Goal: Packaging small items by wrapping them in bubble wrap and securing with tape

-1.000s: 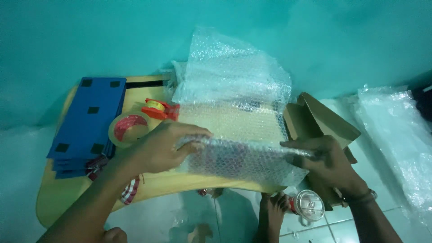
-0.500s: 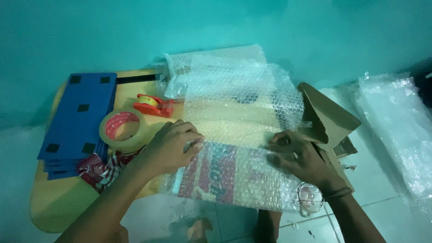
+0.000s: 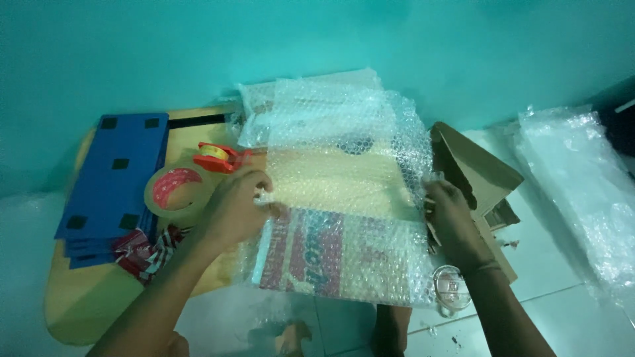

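Now I'm wrapping: left hand [image 3: 235,210] and right hand [image 3: 450,221] both pinching bubble wrap [image 3: 344,192] edges over flat packet [image 3: 311,254]; next needs tape roll [image 3: 175,192].

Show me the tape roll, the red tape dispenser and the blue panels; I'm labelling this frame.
tape roll [image 3: 173,188], head view, its left band
red tape dispenser [image 3: 217,158], head view, its body
blue panels [image 3: 122,178], head view, top panel's face

Single head-worn view, steeply downward and close over the desk [image 3: 99,297], facing the teal wall [image 3: 317,46].
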